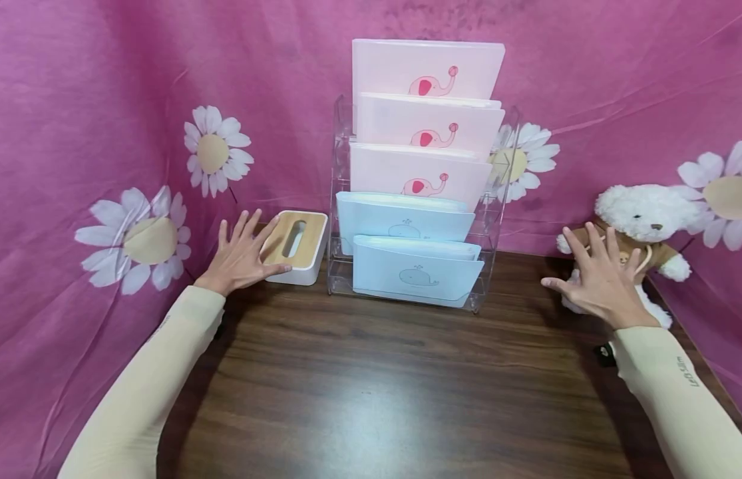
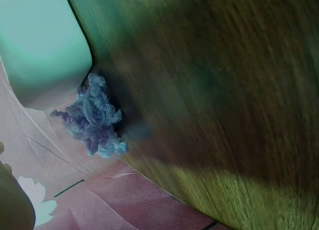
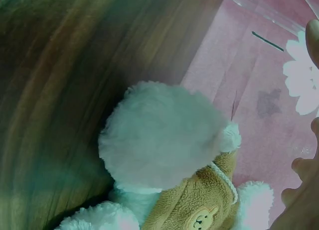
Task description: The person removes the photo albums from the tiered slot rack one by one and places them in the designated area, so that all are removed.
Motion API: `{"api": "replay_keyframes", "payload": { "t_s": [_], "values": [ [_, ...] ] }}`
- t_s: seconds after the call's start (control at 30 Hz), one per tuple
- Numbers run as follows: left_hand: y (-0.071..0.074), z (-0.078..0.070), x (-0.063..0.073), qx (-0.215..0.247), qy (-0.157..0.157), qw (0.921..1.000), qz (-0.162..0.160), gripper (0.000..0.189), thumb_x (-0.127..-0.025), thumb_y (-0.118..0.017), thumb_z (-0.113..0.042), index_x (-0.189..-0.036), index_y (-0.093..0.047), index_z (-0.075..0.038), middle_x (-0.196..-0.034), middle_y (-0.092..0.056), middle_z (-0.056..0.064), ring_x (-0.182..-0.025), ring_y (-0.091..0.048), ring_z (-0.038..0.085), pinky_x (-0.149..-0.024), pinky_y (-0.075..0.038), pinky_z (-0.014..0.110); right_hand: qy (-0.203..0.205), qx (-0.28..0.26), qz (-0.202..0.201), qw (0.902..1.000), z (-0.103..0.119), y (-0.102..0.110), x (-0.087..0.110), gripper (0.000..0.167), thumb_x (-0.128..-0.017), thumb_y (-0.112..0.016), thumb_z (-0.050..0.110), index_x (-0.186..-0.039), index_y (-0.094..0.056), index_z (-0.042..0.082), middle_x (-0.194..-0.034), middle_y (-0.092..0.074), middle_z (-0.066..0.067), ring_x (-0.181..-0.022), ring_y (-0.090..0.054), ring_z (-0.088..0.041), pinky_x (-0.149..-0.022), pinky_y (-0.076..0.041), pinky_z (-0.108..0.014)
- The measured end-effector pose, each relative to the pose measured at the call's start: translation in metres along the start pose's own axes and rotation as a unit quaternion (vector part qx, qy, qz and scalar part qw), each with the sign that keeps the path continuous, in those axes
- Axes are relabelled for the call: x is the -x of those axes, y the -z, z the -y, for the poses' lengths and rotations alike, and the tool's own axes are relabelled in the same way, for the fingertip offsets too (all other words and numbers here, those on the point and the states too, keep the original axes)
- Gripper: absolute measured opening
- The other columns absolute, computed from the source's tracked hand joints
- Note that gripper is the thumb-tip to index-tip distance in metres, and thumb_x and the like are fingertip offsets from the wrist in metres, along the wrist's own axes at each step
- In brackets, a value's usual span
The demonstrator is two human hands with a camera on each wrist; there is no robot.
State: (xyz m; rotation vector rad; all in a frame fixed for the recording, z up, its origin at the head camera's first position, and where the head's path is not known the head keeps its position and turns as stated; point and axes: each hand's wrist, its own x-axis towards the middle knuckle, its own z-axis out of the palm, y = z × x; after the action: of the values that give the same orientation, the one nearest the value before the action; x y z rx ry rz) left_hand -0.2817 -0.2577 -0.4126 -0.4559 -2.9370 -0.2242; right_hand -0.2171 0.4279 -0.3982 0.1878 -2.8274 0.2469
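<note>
My left hand (image 1: 241,256) is spread over the near left side of a white tissue box (image 1: 305,276) with a wooden lid and a slot. Whether it touches the box cannot be told. Fingers spread too, my right hand (image 1: 607,283) hovers in front of a white teddy bear (image 1: 652,206) in a brown hooded top, hiding part of it. In the right wrist view the bear (image 3: 209,195) shows with a fluffy white paw or foot (image 3: 159,135) close to the camera. Neither hand holds anything.
Between the hands stands a clear tiered rack (image 1: 496,239) with pink elephant folders (image 1: 427,66) and blue whale folders (image 1: 382,266). A curly blue-grey fluffy thing (image 2: 94,120) lies beside the box. Pink daisy cloth (image 1: 275,86) hangs behind the brown wooden table (image 1: 371,372).
</note>
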Motion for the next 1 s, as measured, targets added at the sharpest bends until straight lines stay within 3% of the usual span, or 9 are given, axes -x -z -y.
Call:
{"api": "replay_keyframes", "payload": {
  "t_s": [0.2,0.33,0.53,0.67,0.77,0.83,0.9,0.93,1.0],
  "values": [
    [0.001,0.0,-0.002,0.021,0.009,0.9997,-0.005,0.11,-0.079,-0.065,-0.074,-0.164,-0.014,-0.028,-0.171,-0.011,0.019,-0.158,-0.005,0.044,-0.124,0.002,0.07,-0.011,-0.022,0.004,0.9997,-0.001,0.006,-0.003,0.109,-0.082,-0.072,0.061,-0.165,-0.01,0.026,-0.171,0.0,-0.021,-0.155,0.009,-0.051,-0.106,0.01,-0.088],
    [0.002,0.001,-0.003,0.042,0.011,0.999,-0.012,0.111,-0.078,-0.067,-0.072,-0.165,-0.013,-0.027,-0.17,-0.013,0.02,-0.157,-0.007,0.045,-0.124,-0.003,0.07,-0.007,-0.05,-0.017,0.9986,-0.002,0.01,-0.006,0.112,-0.082,-0.077,0.054,-0.165,-0.009,0.021,-0.17,-0.004,-0.025,-0.155,0.004,-0.054,-0.109,0.006,-0.086],
    [0.004,0.0,-0.006,0.094,0.004,0.9954,-0.017,0.113,-0.078,-0.072,-0.066,-0.165,-0.011,-0.025,-0.17,-0.014,0.02,-0.159,-0.005,0.042,-0.127,-0.003,0.066,0.014,-0.117,-0.063,0.991,-0.003,0.013,-0.011,0.111,-0.079,-0.082,0.034,-0.161,-0.016,0.001,-0.164,-0.017,-0.034,-0.152,-0.01,-0.056,-0.125,-0.004,-0.068],
    [0.005,-0.004,-0.01,0.143,0.009,0.9894,-0.021,0.117,-0.077,-0.077,-0.061,-0.165,-0.01,-0.022,-0.17,-0.016,0.018,-0.159,-0.007,0.041,-0.127,-0.005,0.065,-0.023,-0.16,-0.064,0.9848,0.002,0.017,-0.011,0.112,-0.082,-0.081,0.029,-0.162,-0.008,0.001,-0.166,-0.013,-0.033,-0.154,-0.012,-0.052,-0.128,-0.008,-0.063],
    [0.008,-0.008,-0.012,0.193,0.029,0.9806,-0.025,0.116,-0.078,-0.08,-0.054,-0.165,-0.009,-0.023,-0.171,-0.017,0.016,-0.159,-0.01,0.039,-0.126,-0.008,0.067,-0.065,-0.2,-0.085,0.9741,0.009,0.022,-0.011,0.108,-0.085,-0.079,0.026,-0.163,-0.008,0.004,-0.165,-0.019,-0.03,-0.154,-0.018,-0.047,-0.129,-0.013,-0.058],
    [0.011,-0.011,-0.013,0.228,0.046,0.9722,-0.03,0.114,-0.079,-0.081,-0.049,-0.165,-0.009,-0.024,-0.171,-0.017,0.013,-0.159,-0.011,0.037,-0.126,-0.011,0.067,-0.095,-0.249,-0.106,0.958,0.015,0.026,-0.011,0.1,-0.087,-0.077,0.023,-0.163,-0.013,0.008,-0.164,-0.028,-0.024,-0.154,-0.026,-0.036,-0.13,-0.02,-0.045],
    [0.015,-0.014,-0.014,0.26,0.065,0.9627,-0.036,0.111,-0.081,-0.081,-0.045,-0.165,-0.013,-0.023,-0.171,-0.017,0.012,-0.159,-0.013,0.035,-0.125,-0.015,0.067,-0.122,-0.356,-0.136,0.9165,0.022,0.029,-0.013,0.089,-0.089,-0.075,0.012,-0.16,-0.022,0.01,-0.158,-0.041,-0.013,-0.15,-0.035,-0.023,-0.126,-0.028,-0.028],
    [0.017,-0.016,-0.014,0.275,0.073,0.9579,-0.041,0.108,-0.081,-0.081,-0.043,-0.164,-0.015,-0.023,-0.171,-0.018,0.011,-0.159,-0.014,0.035,-0.126,-0.016,0.065,-0.129,-0.422,-0.156,0.8835,0.025,0.031,-0.015,0.084,-0.089,-0.073,0.006,-0.158,-0.026,0.01,-0.153,-0.045,-0.008,-0.146,-0.039,-0.019,-0.122,-0.032,-0.021],
    [0.021,-0.02,-0.015,0.302,0.088,0.9479,-0.049,0.104,-0.083,-0.081,-0.042,-0.164,-0.02,-0.021,-0.171,-0.022,0.009,-0.158,-0.018,0.033,-0.126,-0.02,0.062,-0.13,-0.55,-0.199,0.8008,0.032,0.033,-0.019,0.073,-0.088,-0.069,-0.007,-0.151,-0.035,0.007,-0.142,-0.051,-0.002,-0.137,-0.047,-0.014,-0.112,-0.04,-0.013]
  ]
}}
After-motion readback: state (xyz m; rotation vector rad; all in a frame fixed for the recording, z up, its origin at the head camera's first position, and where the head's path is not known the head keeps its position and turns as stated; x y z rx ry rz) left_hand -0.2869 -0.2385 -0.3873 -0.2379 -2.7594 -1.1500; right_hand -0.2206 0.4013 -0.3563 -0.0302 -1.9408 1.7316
